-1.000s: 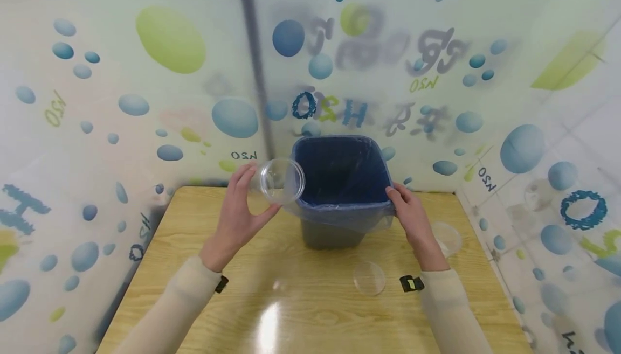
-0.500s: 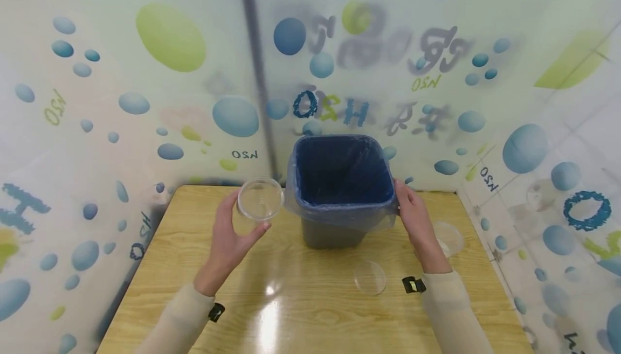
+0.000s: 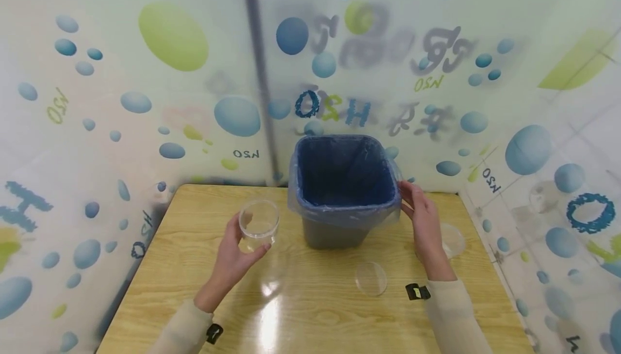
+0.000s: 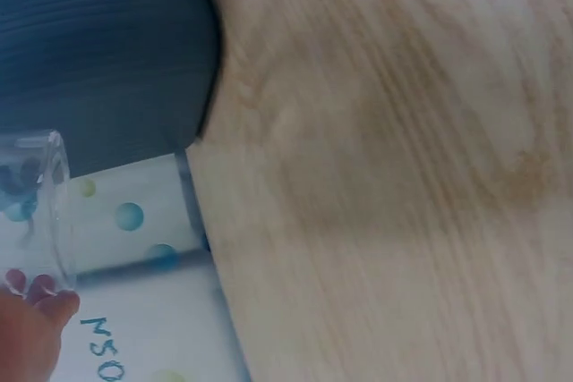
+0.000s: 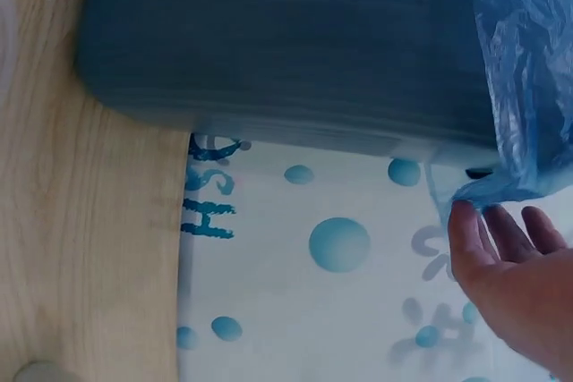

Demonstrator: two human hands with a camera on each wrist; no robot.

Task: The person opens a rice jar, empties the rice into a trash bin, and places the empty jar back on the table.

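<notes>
In the head view, my left hand [image 3: 237, 251] grips a clear plastic jar [image 3: 259, 219] by its side, upright with its mouth up, over the left part of the table. Fingertips on the jar's wall [image 4: 27, 221] also show at the edge of the left wrist view. To its right stands a dark grey bin [image 3: 332, 233] with a translucent blue liner [image 3: 339, 215] folded over its rim. My right hand [image 3: 423, 227] is at the bin's right side, thumb and fingers apart. The fingertips touch the liner's overhanging edge [image 5: 501, 190] in the right wrist view.
A clear round disc [image 3: 371, 278] lies on the wooden table [image 3: 310, 311] in front of the bin. Another clear round piece [image 3: 453, 241] lies behind my right wrist. A patterned curtain [image 3: 194, 101] closes off the back and sides, close behind the bin.
My left hand has moved the jar left and down, away from the bin's rim, and turned it from tilted to upright. The right hand's fingers have loosened from the rim.
</notes>
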